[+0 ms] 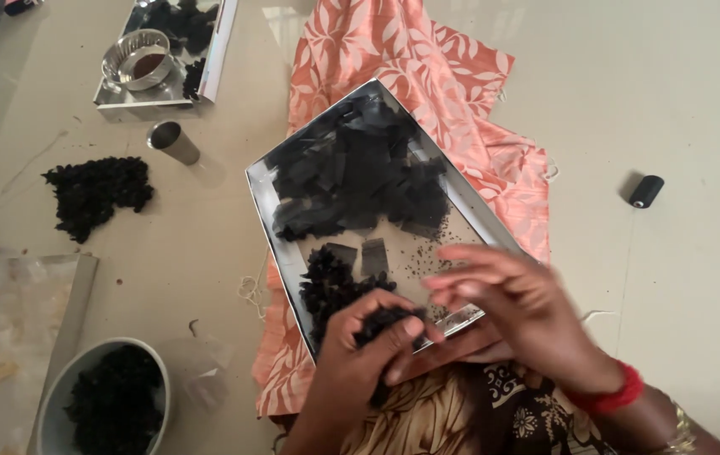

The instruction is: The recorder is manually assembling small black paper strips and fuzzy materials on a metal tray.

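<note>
A metal tray (264, 195) rests on my lap over an orange leaf-patterned cloth (394, 50). It holds a heap of flat black pieces (360, 168) at its far end and a smaller pile of rolled black bits (330, 282) near me. My left hand (356, 354) is closed around a small black bundle (381, 320) at the tray's near edge. My right hand (512, 307), blurred, hovers over the tray's near right corner with fingers spread toward the bundle. A red bangle (608, 396) circles the right wrist.
On the floor: a loose black heap (95, 194) at left, a grey bowl of black bits (112, 400) at bottom left, a steel tumbler (173, 141) lying down, a second tray (221, 42) with a steel bowl (137, 61), plastic sheet (6, 312), and a black thread spool (646, 190) at right.
</note>
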